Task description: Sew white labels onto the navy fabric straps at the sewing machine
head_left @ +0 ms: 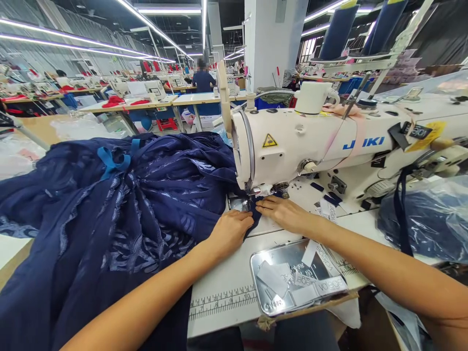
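Observation:
A dark navy garment (pixel 171 195) with pale lace-like patterning lies gathered left of the sewing machine (pixel 285 141), one edge running under the needle area. My left hand (pixel 230 231) rests just in front of the metal plate (pixel 239 204), its fingers bent and closed on the garment's edge. Across from it, my right hand (pixel 281 212) lies with fingers stretched out flat on navy fabric by the presser foot. The exact needle point is hidden by the machine head and fingers. A blue ribbon loop (pixel 114 163) sits on top of the garment.
A metal tray (pixel 266 297) with white labels sits at the table's front edge, beside a printed ruler (pixel 223 304). Plastic-wrapped navy fabric (pixel 427 219) lies at right. A white mug (pixel 312 97) stands on the machine. Another person (pixel 203 78) is far behind.

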Demonstrator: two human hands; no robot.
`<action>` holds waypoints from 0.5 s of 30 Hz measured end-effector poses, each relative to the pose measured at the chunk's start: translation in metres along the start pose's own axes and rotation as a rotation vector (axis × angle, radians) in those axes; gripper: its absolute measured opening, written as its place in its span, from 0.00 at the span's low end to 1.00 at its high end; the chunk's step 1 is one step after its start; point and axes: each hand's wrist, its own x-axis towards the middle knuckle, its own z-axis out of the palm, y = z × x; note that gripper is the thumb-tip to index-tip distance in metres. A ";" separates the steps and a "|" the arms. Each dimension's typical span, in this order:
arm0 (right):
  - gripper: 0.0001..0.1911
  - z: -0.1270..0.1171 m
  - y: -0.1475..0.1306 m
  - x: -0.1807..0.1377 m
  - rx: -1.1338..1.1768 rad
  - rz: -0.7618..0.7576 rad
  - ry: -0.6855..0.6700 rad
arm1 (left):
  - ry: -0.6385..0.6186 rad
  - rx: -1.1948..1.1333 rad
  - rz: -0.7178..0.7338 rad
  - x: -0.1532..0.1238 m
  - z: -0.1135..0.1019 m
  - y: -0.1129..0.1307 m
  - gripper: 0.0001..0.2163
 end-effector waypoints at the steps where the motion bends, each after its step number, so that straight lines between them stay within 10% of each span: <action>1: 0.17 0.002 0.001 0.000 0.009 0.006 0.017 | 0.009 0.017 -0.016 0.002 0.002 0.002 0.08; 15: 0.19 0.006 0.006 0.000 0.057 0.053 0.063 | 0.081 0.125 -0.057 0.009 0.007 0.013 0.07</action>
